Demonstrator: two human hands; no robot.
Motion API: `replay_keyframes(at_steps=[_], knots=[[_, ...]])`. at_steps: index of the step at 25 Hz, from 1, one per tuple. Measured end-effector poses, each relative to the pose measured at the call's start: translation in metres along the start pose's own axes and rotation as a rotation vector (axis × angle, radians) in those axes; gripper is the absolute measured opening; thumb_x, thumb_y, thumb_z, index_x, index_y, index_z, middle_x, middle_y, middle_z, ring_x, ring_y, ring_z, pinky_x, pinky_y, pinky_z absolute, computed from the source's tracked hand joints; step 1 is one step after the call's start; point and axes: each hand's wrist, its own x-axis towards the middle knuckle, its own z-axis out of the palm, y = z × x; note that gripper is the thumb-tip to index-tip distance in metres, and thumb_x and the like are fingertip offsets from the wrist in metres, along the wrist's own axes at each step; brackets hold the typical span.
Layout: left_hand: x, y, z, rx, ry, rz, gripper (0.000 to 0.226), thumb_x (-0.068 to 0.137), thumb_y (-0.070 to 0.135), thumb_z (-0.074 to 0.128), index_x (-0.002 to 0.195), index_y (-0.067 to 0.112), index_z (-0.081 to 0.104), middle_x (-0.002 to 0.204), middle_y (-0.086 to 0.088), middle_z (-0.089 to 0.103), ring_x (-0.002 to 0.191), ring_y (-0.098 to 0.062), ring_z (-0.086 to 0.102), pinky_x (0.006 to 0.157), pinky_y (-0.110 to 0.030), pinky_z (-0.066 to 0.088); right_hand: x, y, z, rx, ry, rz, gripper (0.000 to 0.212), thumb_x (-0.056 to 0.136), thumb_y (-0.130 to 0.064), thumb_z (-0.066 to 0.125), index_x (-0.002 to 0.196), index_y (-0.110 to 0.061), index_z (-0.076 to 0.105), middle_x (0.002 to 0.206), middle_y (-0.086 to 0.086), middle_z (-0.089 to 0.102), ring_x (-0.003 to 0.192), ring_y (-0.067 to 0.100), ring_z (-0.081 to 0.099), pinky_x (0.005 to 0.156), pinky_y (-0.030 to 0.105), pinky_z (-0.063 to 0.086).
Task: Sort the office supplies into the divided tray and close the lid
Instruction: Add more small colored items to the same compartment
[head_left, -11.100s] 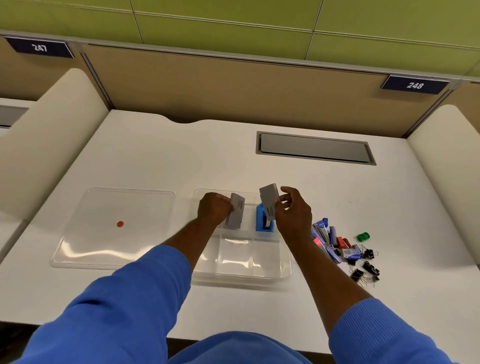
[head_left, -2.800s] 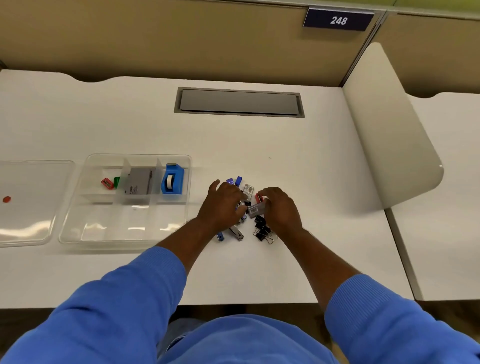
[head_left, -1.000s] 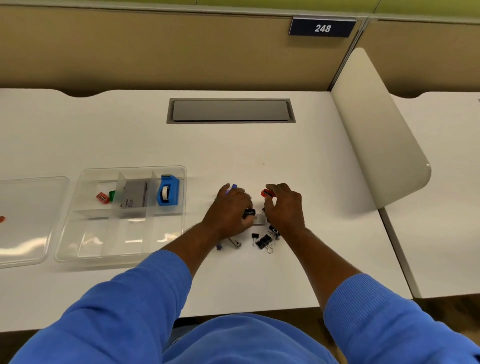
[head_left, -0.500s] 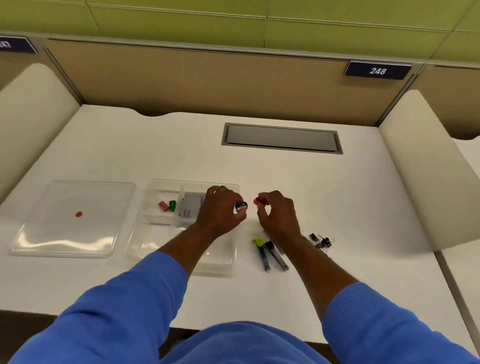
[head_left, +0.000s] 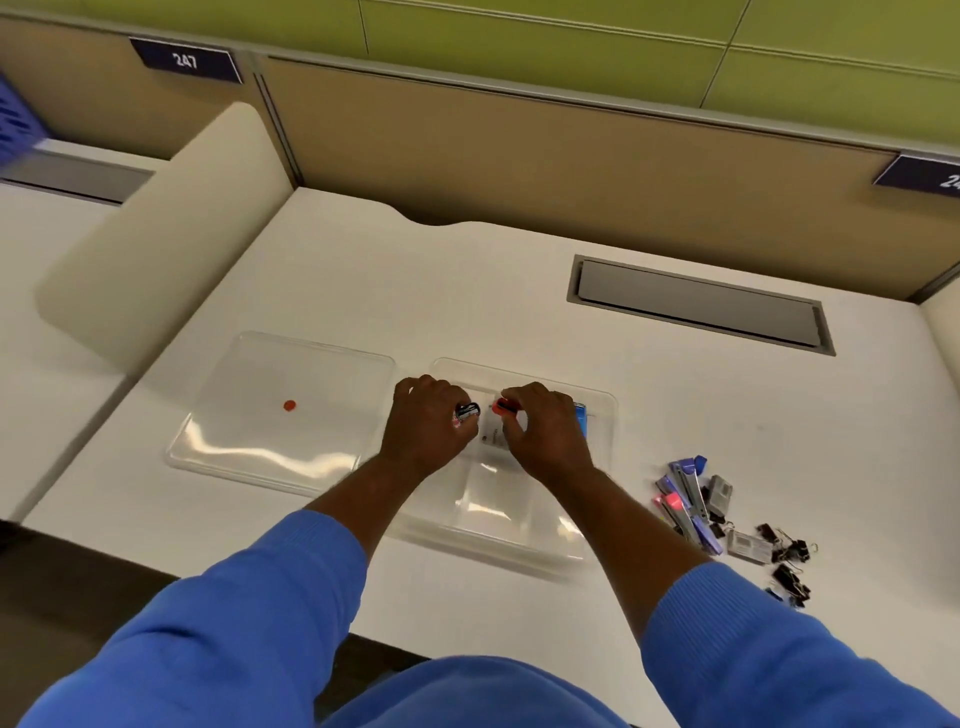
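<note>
Desk (head_left: 636, 410) lies open between tray (head_left: 609, 467) and supply pile (head_left: 693, 501)

A small dark, shiny piece (head_left: 466, 410) is pinched in the left hand (head_left: 423, 428) and a small red piece (head_left: 502, 407) in the right hand (head_left: 545, 434), the two held just apart over the far compartments of the clear divided tray (head_left: 498, 512). Below and between the grips a grey box (head_left: 492, 439) lies in the tray. The clear lid (head_left: 280, 441) lies flat left of the left grip, while the loose pile of supplies (head_left: 693, 499) and black binder clips (head_left: 784, 545) lie well right of both.
</note>
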Motion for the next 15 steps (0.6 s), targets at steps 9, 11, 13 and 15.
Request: replay_keyframes(at_steps=[9,11,13,15], knots=[[0.01,-0.057,0.002,-0.025,-0.035,0.013,0.025,0.08,0.05,0.061,0.09,0.029,0.069,0.085,0.011,0.067,0.09,-0.014,0.058,0.095,-0.034,0.03,0.031,-0.044,0.047,-0.171,-0.037,0.036,0.017,0.091,-0.032,0.064,0.106,-0.028,0.07,0.101,-0.005,0.071,0.097,0.02,0.061,0.094,0.039,0.036],[0.014,-0.06,0.003,-0.029,-0.029,0.022,0.024,0.081,0.049,0.059,0.088,0.028,0.069,0.084,0.01,0.067,0.089,-0.016,0.059,0.094,-0.033,0.029,0.033,-0.047,0.049,-0.202,-0.065,0.046,0.018,0.093,-0.032,0.061,0.108,-0.028,0.07,0.105,-0.004,0.071,0.102,0.021,0.06,0.097,0.041,0.034],[0.017,-0.062,0.005,-0.029,-0.026,0.035,0.023,0.082,0.047,0.062,0.09,0.027,0.07,0.085,0.009,0.067,0.091,-0.017,0.06,0.095,-0.034,0.03,0.035,-0.047,0.05,-0.198,-0.085,0.069,0.026,0.096,-0.031,0.059,0.119,-0.025,0.068,0.117,-0.002,0.07,0.113,0.021,0.057,0.104,0.041,0.031],[0.019,-0.062,0.006,-0.032,-0.031,0.041,0.026,0.081,0.045,0.066,0.095,0.024,0.071,0.091,0.007,0.069,0.096,-0.018,0.06,0.098,-0.037,0.031,0.035,-0.046,0.049,-0.184,-0.094,0.101,0.032,0.097,-0.028,0.058,0.128,-0.025,0.064,0.128,-0.001,0.066,0.124,0.019,0.053,0.111,0.042,0.028]])
